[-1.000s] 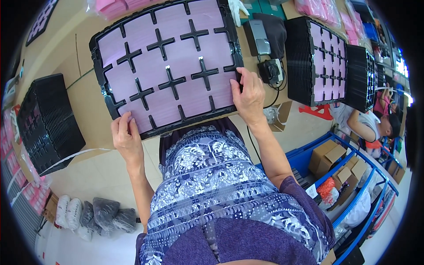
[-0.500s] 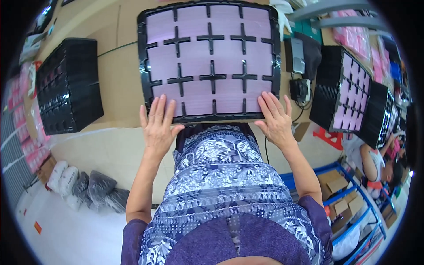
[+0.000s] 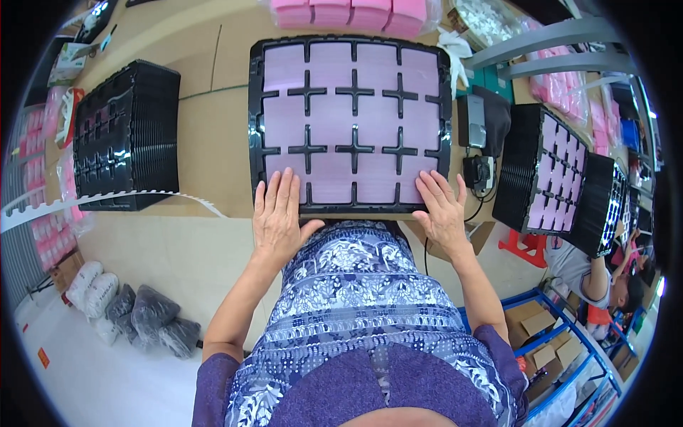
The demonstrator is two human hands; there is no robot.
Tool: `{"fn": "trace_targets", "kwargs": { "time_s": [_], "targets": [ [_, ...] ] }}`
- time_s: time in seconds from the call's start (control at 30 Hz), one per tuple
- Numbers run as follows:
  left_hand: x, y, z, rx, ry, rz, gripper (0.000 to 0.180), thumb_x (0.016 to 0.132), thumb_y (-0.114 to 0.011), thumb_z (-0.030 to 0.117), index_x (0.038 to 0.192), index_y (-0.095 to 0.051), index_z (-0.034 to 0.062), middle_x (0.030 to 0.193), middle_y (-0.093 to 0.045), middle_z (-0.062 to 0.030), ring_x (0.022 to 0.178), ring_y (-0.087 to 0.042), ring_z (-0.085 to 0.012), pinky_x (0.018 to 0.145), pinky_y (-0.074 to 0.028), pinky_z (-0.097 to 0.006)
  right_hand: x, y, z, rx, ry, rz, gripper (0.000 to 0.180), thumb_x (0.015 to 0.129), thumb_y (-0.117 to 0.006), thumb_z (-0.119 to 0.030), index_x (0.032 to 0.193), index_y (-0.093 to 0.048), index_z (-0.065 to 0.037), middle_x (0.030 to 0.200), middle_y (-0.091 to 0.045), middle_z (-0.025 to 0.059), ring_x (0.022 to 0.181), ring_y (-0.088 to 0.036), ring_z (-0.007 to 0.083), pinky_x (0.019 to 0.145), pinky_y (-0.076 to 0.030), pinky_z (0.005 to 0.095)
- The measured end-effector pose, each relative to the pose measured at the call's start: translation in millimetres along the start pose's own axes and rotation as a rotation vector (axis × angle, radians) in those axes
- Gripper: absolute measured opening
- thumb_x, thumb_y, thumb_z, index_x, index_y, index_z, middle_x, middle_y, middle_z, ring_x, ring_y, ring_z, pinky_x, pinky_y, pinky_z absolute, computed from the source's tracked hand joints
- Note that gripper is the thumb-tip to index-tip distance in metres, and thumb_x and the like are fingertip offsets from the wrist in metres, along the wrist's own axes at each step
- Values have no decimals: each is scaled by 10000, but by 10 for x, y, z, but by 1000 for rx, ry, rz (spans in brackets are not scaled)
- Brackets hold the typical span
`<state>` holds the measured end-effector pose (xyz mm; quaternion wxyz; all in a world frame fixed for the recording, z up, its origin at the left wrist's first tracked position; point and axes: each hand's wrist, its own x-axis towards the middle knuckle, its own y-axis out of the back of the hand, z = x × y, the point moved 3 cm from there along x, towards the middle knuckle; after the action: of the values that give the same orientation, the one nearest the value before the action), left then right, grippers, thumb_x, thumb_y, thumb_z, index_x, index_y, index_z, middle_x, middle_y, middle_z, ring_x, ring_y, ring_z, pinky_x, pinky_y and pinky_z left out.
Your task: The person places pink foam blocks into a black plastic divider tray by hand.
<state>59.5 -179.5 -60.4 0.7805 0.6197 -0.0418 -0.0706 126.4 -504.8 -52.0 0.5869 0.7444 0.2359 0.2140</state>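
Note:
A black plastic tray [image 3: 256, 107] with square pockets filled with pale pink pads [image 3: 331, 124] lies flat on the wooden table in front of me. My left hand [image 3: 277, 217] rests palm down on the tray's near left corner, fingers spread. My right hand [image 3: 442, 210] lies flat on the near right corner, fingers apart. Neither hand grips anything; both press on the tray's near edge.
A stack of empty black trays [image 3: 128, 135] stands at the left. Filled black trays [image 3: 555, 178] lean at the right, beside a small grey device [image 3: 473, 121] with cables. Pink pad stacks [image 3: 356, 13] lie at the back. Bagged goods [image 3: 128, 313] sit on the floor; another person [image 3: 597, 277] sits at the right.
The tray has turned from a tilted position to square in front of me. Both hands moved from its corners to rest flat on its near edge.

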Motion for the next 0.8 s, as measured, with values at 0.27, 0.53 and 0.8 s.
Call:
{"fn": "trace_targets", "kwargs": {
  "time_s": [0.27,0.53,0.8],
  "targets": [
    [1039,127,-247,-45,-72,350,755,896,-665,476,1391,-482,-65,1437,-508,-219,1335,-466,-393,1139,-336,-497,1254,238,163,-38,52,367,347,906,-663,-232,1191,-637,-36,1275,-628,112,1238,-568,275,1152,-273,535],
    [1169,-41,-410,-95,-78,415,380,891,-648,127,1215,-589,-63,1280,-587,-203,1225,-542,-368,1043,-440,-444,2846,-141,-309,255,316,511,88,840,-676,-115,926,-691,-102,879,-681,41,858,-626,255,850,-450,395],
    [1303,-37,-436,-123,31,504,343,833,-584,-9,1173,-598,-54,1222,-588,-177,1176,-562,-335,981,-465,-413,3483,-490,-577,-78,451,512,60,803,-635,-160,818,-617,-105,797,-585,49,800,-593,219,764,-431,361]
  ]
}}
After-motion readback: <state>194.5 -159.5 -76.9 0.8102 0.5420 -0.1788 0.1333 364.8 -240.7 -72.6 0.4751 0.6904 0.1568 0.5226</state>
